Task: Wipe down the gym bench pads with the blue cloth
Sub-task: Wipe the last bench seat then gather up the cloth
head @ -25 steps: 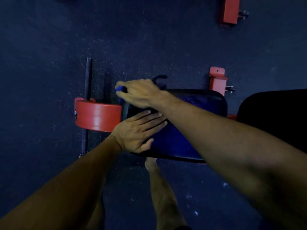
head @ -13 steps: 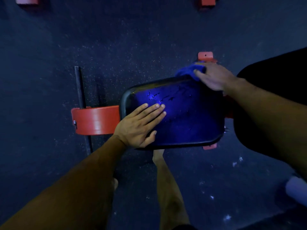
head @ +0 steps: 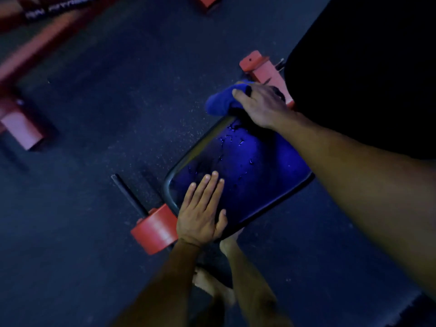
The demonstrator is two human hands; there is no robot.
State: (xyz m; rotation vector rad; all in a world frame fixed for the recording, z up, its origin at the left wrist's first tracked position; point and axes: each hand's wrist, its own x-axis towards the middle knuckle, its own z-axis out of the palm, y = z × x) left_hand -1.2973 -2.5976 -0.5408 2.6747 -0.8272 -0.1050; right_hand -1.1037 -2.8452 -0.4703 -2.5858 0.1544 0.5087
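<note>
Right now the blue cloth (head: pixel 219 102) sits bunched at the seat pad's (head: pixel 247 175) far corner, toward 12 o'clock, half hanging past the edge. The right hand (head: pixel 262 107) has its grip closed on the cloth, fingers curled over the wad. The left hand (head: pixel 200 213) lies flat and open on the pad's near corner at 7 o'clock, bracing it.

Droplets still bead across the pad's middle, so the likeliest fault is a patchy wipe: a bunched cloth touches little surface and could smear rather than lift the wet. With so much of it overhanging, the cloth could also slip off toward the floor (head: pixel 118 114). The red frame post (head: pixel 262 67) stands just beyond at 1 o'clock; a hard stroke outward might knock knuckles against it. The large back pad (head: pixel 365 79) at 2 o'clock looks untouched.
</note>
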